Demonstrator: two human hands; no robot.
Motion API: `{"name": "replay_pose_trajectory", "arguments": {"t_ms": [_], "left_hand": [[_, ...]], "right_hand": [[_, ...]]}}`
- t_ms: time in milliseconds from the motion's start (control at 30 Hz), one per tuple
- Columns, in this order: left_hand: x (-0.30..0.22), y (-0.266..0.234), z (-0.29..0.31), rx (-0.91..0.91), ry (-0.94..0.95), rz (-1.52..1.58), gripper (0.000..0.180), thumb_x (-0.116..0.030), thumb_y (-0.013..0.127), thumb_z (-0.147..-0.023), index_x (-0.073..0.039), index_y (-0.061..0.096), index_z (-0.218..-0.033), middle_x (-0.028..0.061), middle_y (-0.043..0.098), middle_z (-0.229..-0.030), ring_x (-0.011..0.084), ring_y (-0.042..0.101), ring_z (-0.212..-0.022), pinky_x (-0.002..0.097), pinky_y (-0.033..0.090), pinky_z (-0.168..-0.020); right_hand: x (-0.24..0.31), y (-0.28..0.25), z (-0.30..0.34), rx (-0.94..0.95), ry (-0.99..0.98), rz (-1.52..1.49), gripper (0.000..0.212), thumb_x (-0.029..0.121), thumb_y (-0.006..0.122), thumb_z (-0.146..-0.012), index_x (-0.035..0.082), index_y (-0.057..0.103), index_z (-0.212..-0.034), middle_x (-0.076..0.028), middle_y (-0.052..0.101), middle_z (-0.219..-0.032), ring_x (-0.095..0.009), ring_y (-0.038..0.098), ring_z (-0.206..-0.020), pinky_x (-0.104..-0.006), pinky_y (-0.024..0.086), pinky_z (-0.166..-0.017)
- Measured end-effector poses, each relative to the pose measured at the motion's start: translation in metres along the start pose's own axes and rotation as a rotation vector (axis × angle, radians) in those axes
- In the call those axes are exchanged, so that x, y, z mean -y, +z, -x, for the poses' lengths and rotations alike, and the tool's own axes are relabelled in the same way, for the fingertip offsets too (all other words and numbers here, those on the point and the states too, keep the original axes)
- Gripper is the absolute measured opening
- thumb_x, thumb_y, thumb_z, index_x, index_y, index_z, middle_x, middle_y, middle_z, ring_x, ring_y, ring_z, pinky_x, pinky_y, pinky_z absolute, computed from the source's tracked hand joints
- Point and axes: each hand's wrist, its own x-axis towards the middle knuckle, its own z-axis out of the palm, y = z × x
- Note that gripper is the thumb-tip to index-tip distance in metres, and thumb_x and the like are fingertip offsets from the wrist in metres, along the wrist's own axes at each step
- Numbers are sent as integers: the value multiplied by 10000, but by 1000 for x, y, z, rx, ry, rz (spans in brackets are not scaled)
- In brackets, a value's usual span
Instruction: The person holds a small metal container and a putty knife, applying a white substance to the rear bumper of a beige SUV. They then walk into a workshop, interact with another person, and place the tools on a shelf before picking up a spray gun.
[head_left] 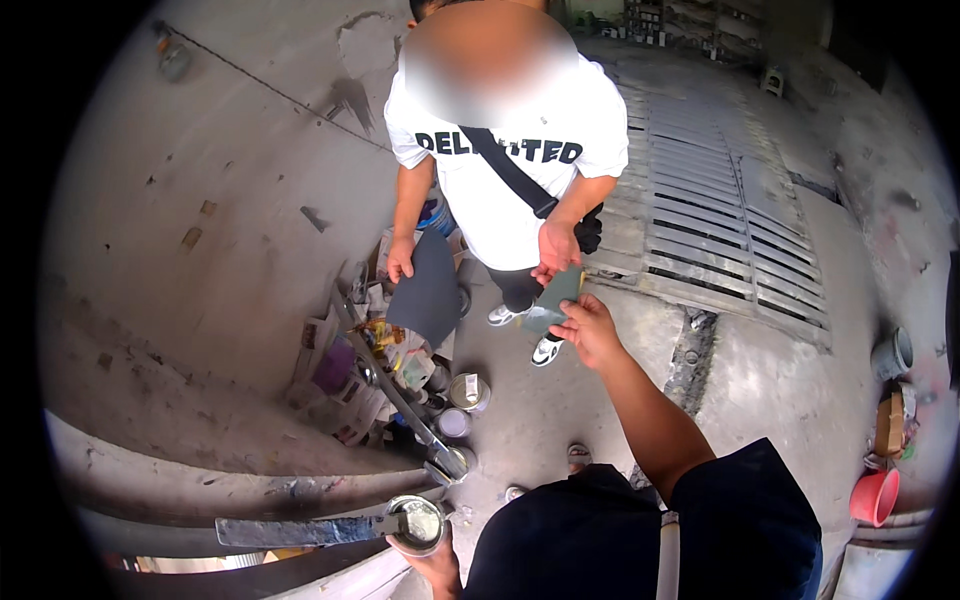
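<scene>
Right grip [592, 328] pinches a green sheet [553, 303], left grip [438, 568] a can [422, 547].

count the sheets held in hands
2: a large dark sheet in the other person's hand, and a small green sheet in your right hand. Others may be hidden behind them.

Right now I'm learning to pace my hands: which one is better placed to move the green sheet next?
Probably the right hand: it grips the green sheet, close to the other person's hand. The left hand is farther away and busy holding the can.
</scene>
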Motion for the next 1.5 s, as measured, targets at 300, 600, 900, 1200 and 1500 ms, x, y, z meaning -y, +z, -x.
{"name": "replay_pose_trajectory", "arguments": {"t_ms": [300,600,900,1200,1500], "left_hand": [[-16,19,9,-89,-88,-29,860,-38,781,-637,25,287,-1339,153,429,-1266,243,437,-1166,376,317,-1034],[-4,29,18,-151,-60,-108,897,-89,810,-599,27,305,-1331,171,427,-1263,270,427,-1182,397,307,-1041],[-3,29,16,-171,-96,-95,888,-35,758,-660,12,253,-1389,149,401,-1320,243,399,-1229,379,285,-1067],[22,21,-36,-204,-128,15,908,-68,816,-605,-1,283,-1337,143,433,-1263,238,449,-1169,379,353,-1016],[55,14,-91,-134,32,-34,919,-43,810,-619,17,263,-1355,165,431,-1287,251,451,-1182,378,335,-1032]], "right_hand": [[11,6,-25,31,3,0,170,181,618,-896,87,493,-961,-51,580,-940,-162,582,-845,-342,533,-727],[-62,-22,-24,58,203,339,164,205,592,-913,95,532,-1019,-41,601,-922,-159,622,-849,-325,532,-695],[-101,134,-43,548,-419,980,441,244,642,-853,27,516,-1216,-166,595,-972,-264,621,-794,-343,526,-718],[-111,178,-73,390,-941,1386,296,145,648,-764,39,591,-1035,-151,558,-1048,-338,582,-872,-424,488,-769],[-22,187,-59,189,-1133,1395,144,52,593,-785,44,605,-928,-119,631,-807,-311,628,-717,-408,511,-609]]}}
